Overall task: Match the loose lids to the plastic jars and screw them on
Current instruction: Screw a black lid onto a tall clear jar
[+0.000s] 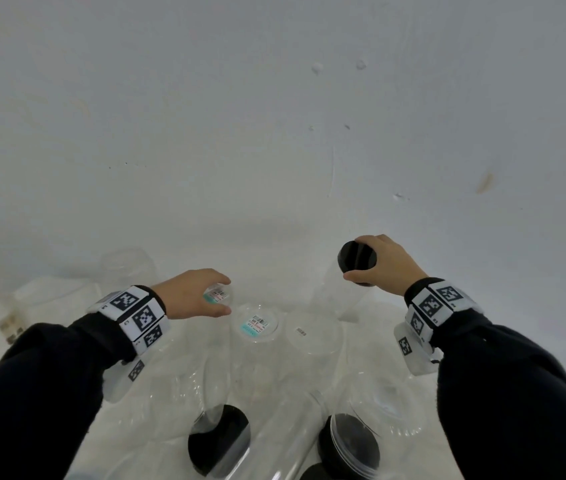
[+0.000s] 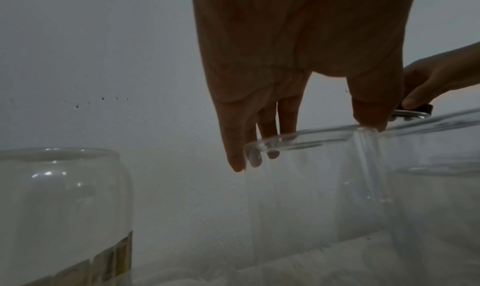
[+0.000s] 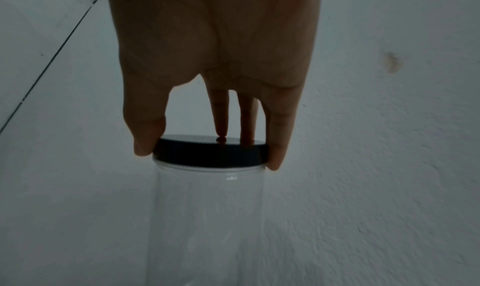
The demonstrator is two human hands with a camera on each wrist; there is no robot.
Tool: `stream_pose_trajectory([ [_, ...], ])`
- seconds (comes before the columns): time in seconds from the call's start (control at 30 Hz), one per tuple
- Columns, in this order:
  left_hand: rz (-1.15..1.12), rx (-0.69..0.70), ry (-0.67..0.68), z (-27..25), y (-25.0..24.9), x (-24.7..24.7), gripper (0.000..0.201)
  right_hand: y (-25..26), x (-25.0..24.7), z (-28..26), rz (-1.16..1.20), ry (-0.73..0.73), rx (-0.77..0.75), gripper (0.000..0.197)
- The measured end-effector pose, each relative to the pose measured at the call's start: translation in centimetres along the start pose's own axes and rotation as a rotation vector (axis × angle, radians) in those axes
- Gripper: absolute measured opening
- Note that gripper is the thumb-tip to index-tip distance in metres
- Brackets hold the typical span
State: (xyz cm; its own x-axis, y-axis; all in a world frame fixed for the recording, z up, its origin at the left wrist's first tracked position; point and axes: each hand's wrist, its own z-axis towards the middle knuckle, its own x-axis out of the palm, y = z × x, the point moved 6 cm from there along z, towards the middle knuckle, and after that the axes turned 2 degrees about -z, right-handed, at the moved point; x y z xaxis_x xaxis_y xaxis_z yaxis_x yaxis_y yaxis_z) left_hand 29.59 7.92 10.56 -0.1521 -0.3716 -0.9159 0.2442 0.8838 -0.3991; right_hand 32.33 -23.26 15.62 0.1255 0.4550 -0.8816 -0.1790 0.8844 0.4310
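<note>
My right hand (image 1: 353, 259) (image 3: 209, 158) grips a black lid (image 1: 361, 257) (image 3: 207, 152) from above, thumb on one side and fingers on the other. The lid sits on the mouth of a tall clear jar (image 1: 335, 296) (image 3: 207, 218) that stands upright near the wall. My left hand (image 1: 226, 295) (image 2: 305, 147) holds the upper end of a smaller clear jar (image 1: 215, 295) (image 2: 298, 188), which carries a barcode sticker. Its fingers reach down one side and the thumb down the other. Two more clear jars (image 1: 255, 323) (image 1: 312, 332) stand between my hands, both with stickers on top.
Clear jars with black lids (image 1: 219, 441) (image 1: 349, 445) lie close to me at the bottom. More clear jars (image 1: 125, 268) (image 2: 59, 208) stand at the left, one with a printed label. A white wall (image 1: 274, 116) closes off the back.
</note>
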Motion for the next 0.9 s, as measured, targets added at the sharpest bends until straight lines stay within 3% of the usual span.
stream_pose_trajectory([
  [0.63,-0.099,-0.04,-0.041,-0.3,0.6,-0.1,0.061,-3.0,2.9,2.8,-0.128,0.17,0.044,0.061],
  [0.77,-0.11,-0.037,-0.033,-0.4,0.6,0.0,0.088,-3.0,2.8,2.9,-0.127,0.177,0.03,0.059],
  [0.9,-0.12,-0.022,-0.036,-0.3,0.6,0.0,0.096,-2.9,2.7,2.9,-0.124,0.184,0.019,0.054],
])
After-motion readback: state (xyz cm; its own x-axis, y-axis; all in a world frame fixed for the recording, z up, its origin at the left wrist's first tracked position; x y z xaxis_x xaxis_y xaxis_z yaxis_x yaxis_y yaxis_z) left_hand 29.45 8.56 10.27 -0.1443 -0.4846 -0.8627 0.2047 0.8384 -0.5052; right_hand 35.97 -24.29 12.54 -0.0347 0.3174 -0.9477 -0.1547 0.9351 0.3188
